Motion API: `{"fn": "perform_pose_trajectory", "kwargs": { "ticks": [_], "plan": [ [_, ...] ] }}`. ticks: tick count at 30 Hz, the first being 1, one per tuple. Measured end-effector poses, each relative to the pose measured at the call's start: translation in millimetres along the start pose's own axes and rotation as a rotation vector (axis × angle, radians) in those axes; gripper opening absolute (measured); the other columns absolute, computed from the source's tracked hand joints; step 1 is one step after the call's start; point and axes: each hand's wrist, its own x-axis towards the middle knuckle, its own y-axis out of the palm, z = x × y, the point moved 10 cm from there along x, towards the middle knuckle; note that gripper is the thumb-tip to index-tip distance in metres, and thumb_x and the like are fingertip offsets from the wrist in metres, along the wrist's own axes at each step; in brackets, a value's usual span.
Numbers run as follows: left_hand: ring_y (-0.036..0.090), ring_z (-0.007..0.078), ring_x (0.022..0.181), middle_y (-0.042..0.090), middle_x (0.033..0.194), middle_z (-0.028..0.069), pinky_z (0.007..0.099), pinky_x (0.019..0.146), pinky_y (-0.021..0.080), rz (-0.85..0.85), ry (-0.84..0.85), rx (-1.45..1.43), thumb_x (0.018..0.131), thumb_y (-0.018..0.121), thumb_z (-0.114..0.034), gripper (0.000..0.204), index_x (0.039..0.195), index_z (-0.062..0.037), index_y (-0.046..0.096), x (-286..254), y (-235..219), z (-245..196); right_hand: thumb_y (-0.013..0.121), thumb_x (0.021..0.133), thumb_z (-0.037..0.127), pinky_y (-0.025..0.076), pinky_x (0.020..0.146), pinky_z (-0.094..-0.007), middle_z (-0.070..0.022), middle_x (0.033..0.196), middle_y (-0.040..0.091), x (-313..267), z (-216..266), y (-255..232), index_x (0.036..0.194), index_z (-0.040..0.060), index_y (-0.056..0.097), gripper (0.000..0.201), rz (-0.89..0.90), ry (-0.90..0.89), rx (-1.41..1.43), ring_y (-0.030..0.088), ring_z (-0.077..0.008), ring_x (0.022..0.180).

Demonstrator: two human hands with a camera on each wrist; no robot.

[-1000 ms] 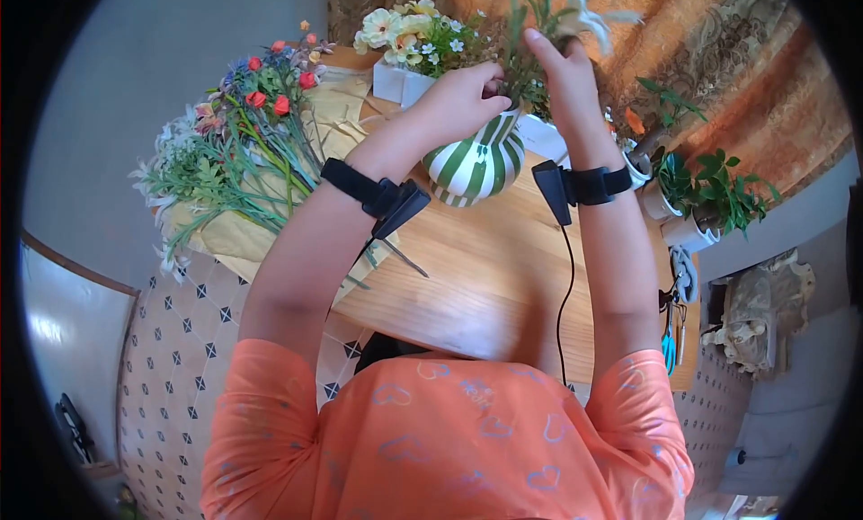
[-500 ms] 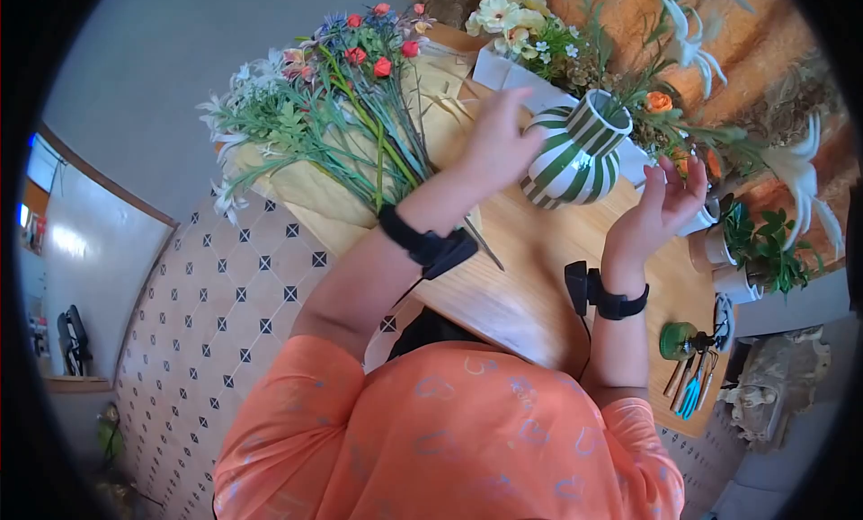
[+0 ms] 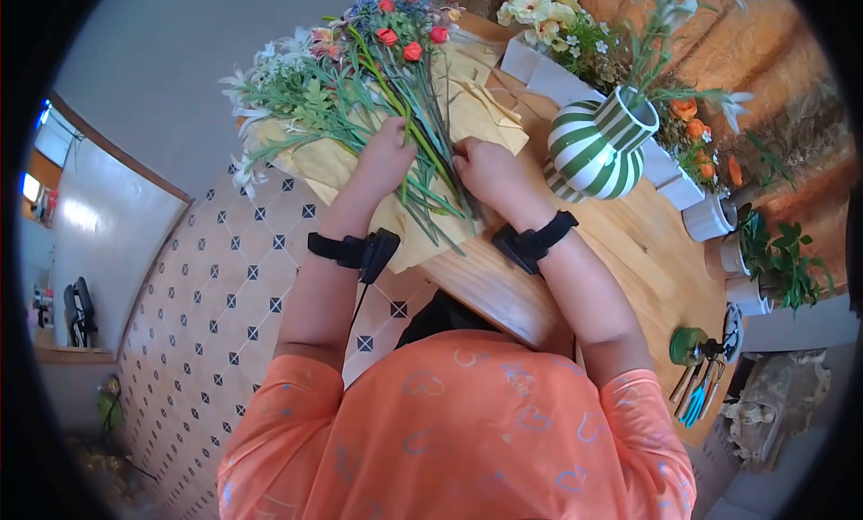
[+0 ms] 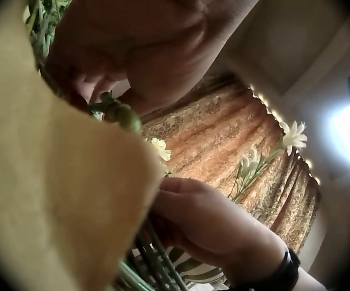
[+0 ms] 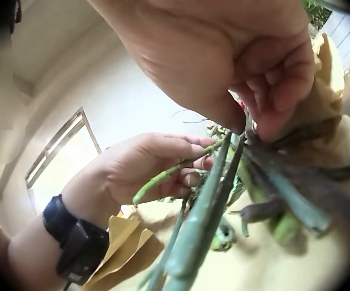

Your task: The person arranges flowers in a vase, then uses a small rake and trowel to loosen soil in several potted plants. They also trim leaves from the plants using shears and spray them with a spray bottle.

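Observation:
A pile of artificial flowers (image 3: 306, 97) lies on yellow wrapping paper (image 3: 499, 115) at the table's left end. Over its stems, my left hand (image 3: 387, 159) pinches a bright green flower stem (image 5: 161, 177), whose cut end sticks out past the fingers in the right wrist view. Just to the right, my right hand (image 3: 493, 174) has thumb and fingertips together on darker flower stems (image 5: 202, 212). Farther right stands a green-and-white striped vase (image 3: 584, 151), with white lilies (image 3: 679, 15) leaning out of its mouth.
White planter boxes (image 3: 575, 88) with cream and orange flowers line the table's back, before an orange curtain (image 3: 782, 88). Potted plants (image 3: 782, 259) stand at the right edge. A green jar (image 3: 689, 345) and small tools (image 3: 697, 396) lie at the near right corner.
Both hands were at the vase and its flowers. They have come away leftward to the flower pile and now hold stems there. The lilies stay in the vase; the head view has shifted left.

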Motion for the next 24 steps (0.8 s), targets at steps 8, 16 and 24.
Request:
{"fn": "perform_pose_trajectory", "kwargs": {
  "ticks": [8, 16, 24],
  "plan": [
    [0.055, 0.0230, 0.070, 0.054, 0.077, 0.0098, 0.0320, 0.067, 0.046, -0.236, 0.028, -0.086, 0.082, 0.050, -0.009, 0.038, 0.118, -0.0015, 0.048, -14, -17, 6, 0.059, 0.082, 0.024, 0.048, 0.078, -0.0446, -0.0217, 0.086, 0.065, 1, 7, 16, 0.095, 0.0020, 0.062, 0.026, 0.130, 0.048, 0.018, 0.062, -0.0359, 0.087],
    [0.060, 0.0397, 0.081, 0.062, 0.090, 0.0237, 0.0469, 0.066, 0.047, -0.168, -0.101, 0.128, 0.083, 0.049, -0.011, 0.037, 0.120, -0.0064, 0.045, -26, -18, 1, 0.058, 0.085, 0.015, 0.050, 0.061, -0.0378, -0.0156, 0.073, 0.064, -3, 28, -14, 0.095, -0.0002, 0.059, 0.018, 0.093, 0.091, 0.479, 0.064, -0.0256, 0.062],
    [0.060, 0.0289, 0.084, 0.059, 0.103, 0.0168, 0.0360, 0.076, 0.048, -0.417, 0.309, -0.020, 0.088, 0.050, -0.013, 0.037, 0.121, 0.0020, 0.043, -38, -42, -70, 0.057, 0.087, 0.011, 0.048, 0.055, -0.0303, -0.0089, 0.075, 0.061, -17, 60, -48, 0.100, 0.0014, 0.060, 0.017, 0.015, -0.181, 0.377, 0.059, -0.0154, 0.060]
  ]
}}
